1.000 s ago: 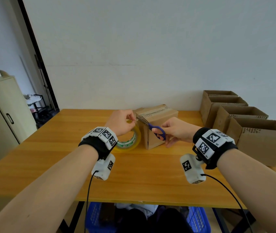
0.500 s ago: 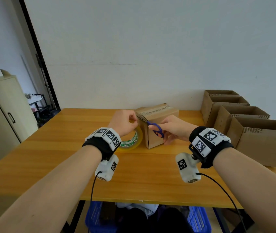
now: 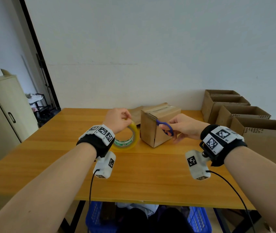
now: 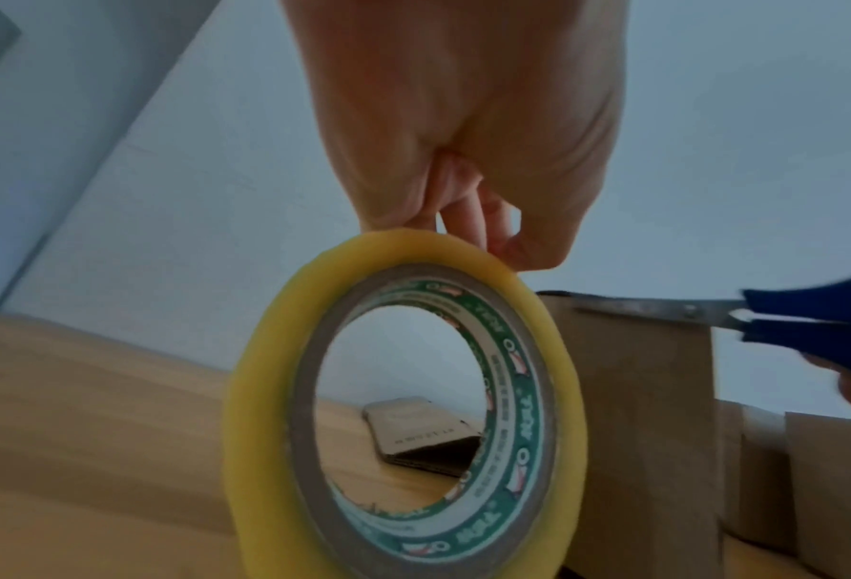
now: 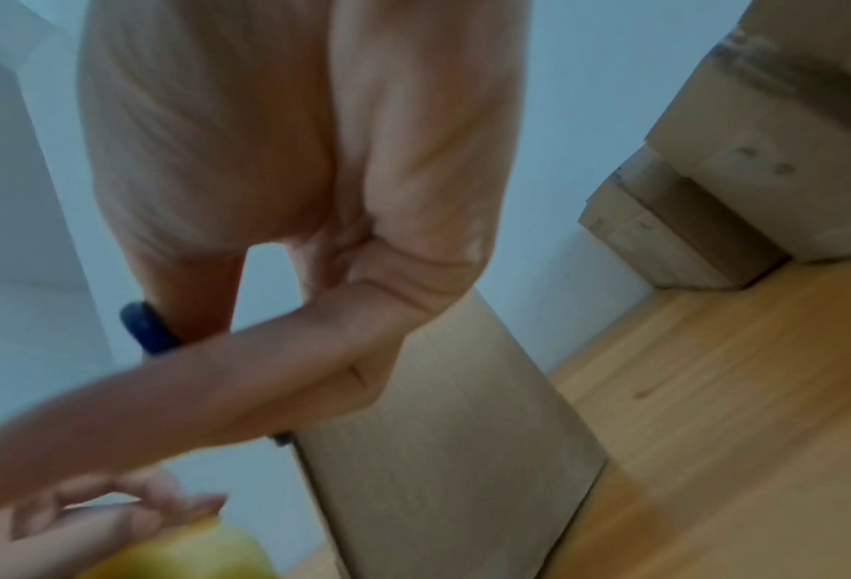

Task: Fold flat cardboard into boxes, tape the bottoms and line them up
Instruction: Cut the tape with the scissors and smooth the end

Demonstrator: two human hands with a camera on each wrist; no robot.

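A small cardboard box [image 3: 157,125] stands bottom-up in the middle of the wooden table [image 3: 133,174], with tape along its top seam. My left hand [image 3: 119,120] pinches the top of a yellow tape roll [image 3: 128,138] that stands on edge just left of the box; the left wrist view shows that roll [image 4: 403,415] close up under the fingers. My right hand [image 3: 182,126] grips blue-handled scissors [image 3: 165,128] at the box's upper left edge. In the left wrist view the scissors [image 4: 701,313] have their blades lying together along the box top.
Several finished open boxes [image 3: 245,115] line the right side of the table. A stack of flat cardboard [image 3: 136,113] lies behind the roll. A cabinet [image 3: 0,118] stands at the left. Blue baskets [image 3: 199,219] sit under the table.
The scissors' blades have gone from open to together at the box's edge. My left hand and the tape roll have drawn a little left, away from the box.
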